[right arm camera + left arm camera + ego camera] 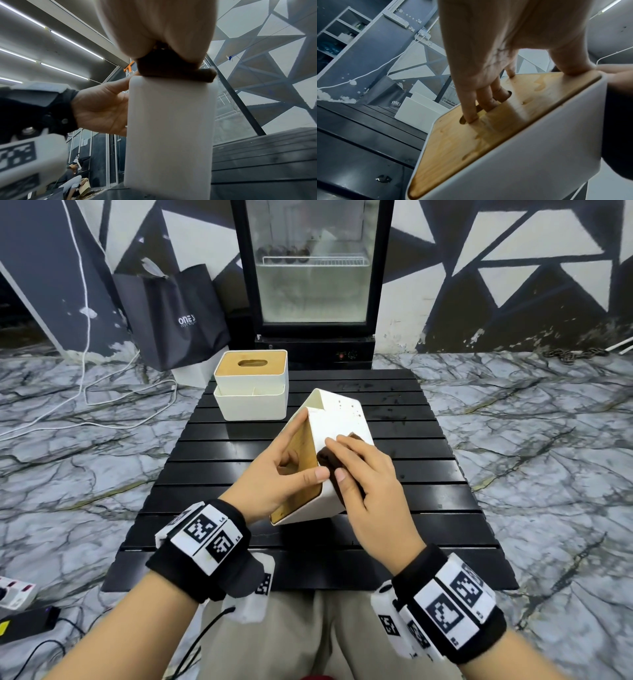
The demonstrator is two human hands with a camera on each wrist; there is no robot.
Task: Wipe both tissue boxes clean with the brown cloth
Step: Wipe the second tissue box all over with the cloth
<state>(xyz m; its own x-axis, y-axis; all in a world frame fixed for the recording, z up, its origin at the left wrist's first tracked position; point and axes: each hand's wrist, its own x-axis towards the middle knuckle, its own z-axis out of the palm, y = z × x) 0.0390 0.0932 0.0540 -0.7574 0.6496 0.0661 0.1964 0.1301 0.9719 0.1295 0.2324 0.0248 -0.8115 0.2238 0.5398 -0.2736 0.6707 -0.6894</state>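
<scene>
The nearer tissue box is tipped on its side on the black slatted surface, its wooden lid facing left. The left hand steadies it: in the left wrist view three fingers hook into the lid's oval slot while the thumb presses the lid's edge, so this grip holds the box firmly. The right hand presses the brown cloth against the upturned white side, fingers and thumb curled over the bunched cloth; the right wrist view shows the cloth squeezed between palm and box.

Judging by this, the wiping of the first box is under way but not finished. Dark specks remain on the far part of the same white face, beyond the cloth, so that face needs more strokes, and I cannot tell whether the other faces or the lid are clean.

The second tissue box stands upright at the far left of the surface, well apart from both hands, with nothing touching it. It seems not yet begun, so roughly more than half the task is likely left.
</scene>
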